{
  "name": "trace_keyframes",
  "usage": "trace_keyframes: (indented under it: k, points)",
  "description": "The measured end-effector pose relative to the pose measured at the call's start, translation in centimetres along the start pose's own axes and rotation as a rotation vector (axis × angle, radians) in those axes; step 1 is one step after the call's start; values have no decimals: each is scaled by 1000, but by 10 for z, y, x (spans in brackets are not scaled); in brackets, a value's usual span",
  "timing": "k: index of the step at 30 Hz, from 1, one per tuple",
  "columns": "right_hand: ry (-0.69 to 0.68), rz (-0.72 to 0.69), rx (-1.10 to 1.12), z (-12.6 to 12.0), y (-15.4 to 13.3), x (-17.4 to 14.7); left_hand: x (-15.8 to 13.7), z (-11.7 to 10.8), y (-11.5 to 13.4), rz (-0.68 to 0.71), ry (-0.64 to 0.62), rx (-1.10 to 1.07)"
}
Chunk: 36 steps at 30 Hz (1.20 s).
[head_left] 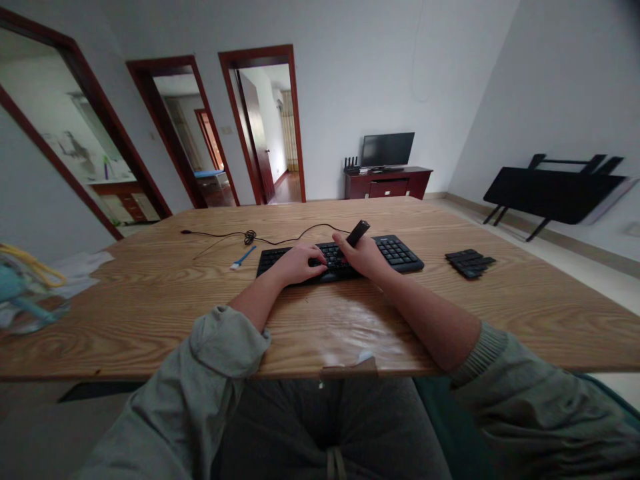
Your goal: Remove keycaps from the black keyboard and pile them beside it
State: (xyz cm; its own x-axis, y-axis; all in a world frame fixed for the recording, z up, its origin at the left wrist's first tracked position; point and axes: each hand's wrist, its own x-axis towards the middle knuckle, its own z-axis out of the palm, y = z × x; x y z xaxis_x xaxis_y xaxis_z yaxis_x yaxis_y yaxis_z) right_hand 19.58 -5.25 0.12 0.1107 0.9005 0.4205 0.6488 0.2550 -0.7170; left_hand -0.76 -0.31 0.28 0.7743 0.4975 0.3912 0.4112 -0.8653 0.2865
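Observation:
A black computer keyboard (400, 253) lies on the wooden table in front of me. My left hand (300, 262) rests on its left-middle part, fingers bent down against the keys and the thumb close to them. My right hand (364, 253) is wrapped round a stubby black-handled tool (358, 233), which leans over the middle keys. The tool's lower end is hidden by the hand, so its kind does not show. Left of the keyboard lies a small brush (244, 257) with a blue handle and pale bristles.
The keyboard's black cable (280, 241) runs behind it in a loose coil. Several flat black pieces (469, 263) lie together at the right. White plastic and a teal object (25, 293) sit at the left edge. The wooden table (165, 320) has brown tape (350, 369) on its near edge.

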Motion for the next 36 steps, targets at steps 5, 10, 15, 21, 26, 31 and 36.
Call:
trace_keyframes:
  k: [5, 10, 15, 21, 26, 31, 36]
  points:
    - [-10, -38, -75, 0, -2, 0, 1, 2, 0, 12, 18, -1]
    - [1, -99, -60, 0, -3, 1, 2, 3, 6, 14, 18, -3]
    - [9, -115, -55, 1, -4, -1, 3, 4, 8, 16, 27, -8]
    - [13, -93, -107, 2, -4, 0, 4, 5, 9, 9, 35, -3]
    - [27, -145, -61, 0, -2, 1, 4, 5, 10, 19, 40, -4]
    - [34, -179, -45, 1, -2, 1, 4, 7, 8, 24, 71, 9]
    - [9, -166, -78, 1, -4, 1, 4, 8, 5, -2, 63, 20]
